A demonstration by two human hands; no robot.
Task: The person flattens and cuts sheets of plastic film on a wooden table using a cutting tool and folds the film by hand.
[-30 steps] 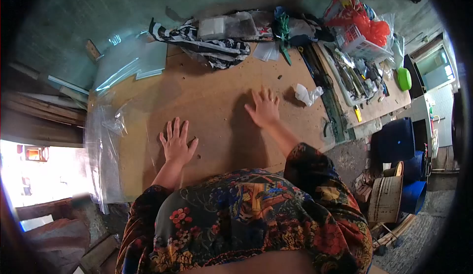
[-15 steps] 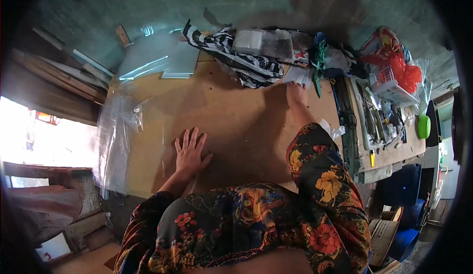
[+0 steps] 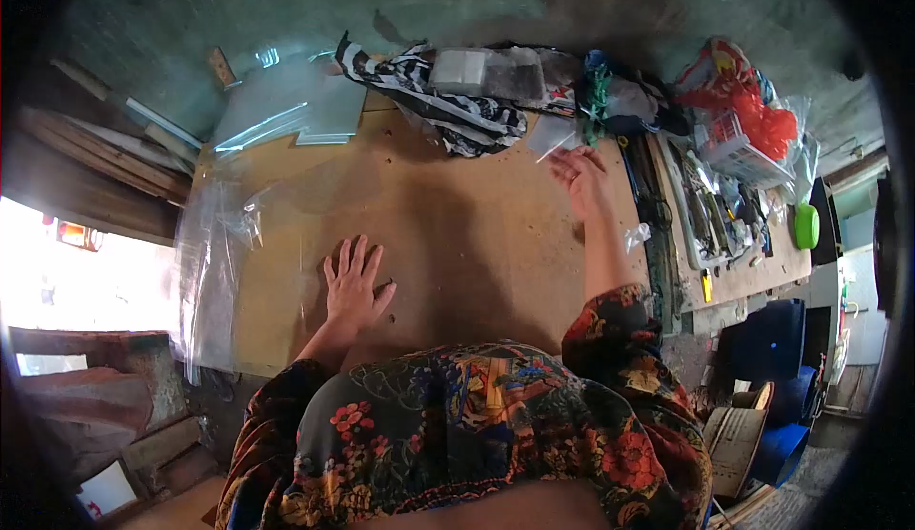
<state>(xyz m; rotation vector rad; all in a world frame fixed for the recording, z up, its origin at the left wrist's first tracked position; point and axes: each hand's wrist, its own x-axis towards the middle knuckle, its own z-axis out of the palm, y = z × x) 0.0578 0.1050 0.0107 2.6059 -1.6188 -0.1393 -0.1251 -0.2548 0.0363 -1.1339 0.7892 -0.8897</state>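
1. Since the frame half a second earlier, the right hand (image 3: 583, 179) had turned from lying over the clear sheets (image 3: 550, 133) to a curled pose at their near side; the left hand (image 3: 351, 292) had stayed planted.
2. Those sheets lay towards the right end of the bench (image 3: 515, 244)'s far edge, between the striped bag (image 3: 481, 132) and the green strap (image 3: 596, 101).
3. Right fingers were half bent, tips close to the sheets; whether they gripped one, I could not tell.
4. Left fingers were spread wide, palm down near the bench's near edge, holding nothing.
5. Thin sheets could, I judged, have clung together and come up as several, or slipped from a loose pinch.
6. A sideways pull might have snagged a corner on the bag or strap.
7. Crumpled plastic (image 3: 636, 235) at the bench's right edge sat near the right forearm (image 3: 605, 249); an outward sweep could have knocked it off.
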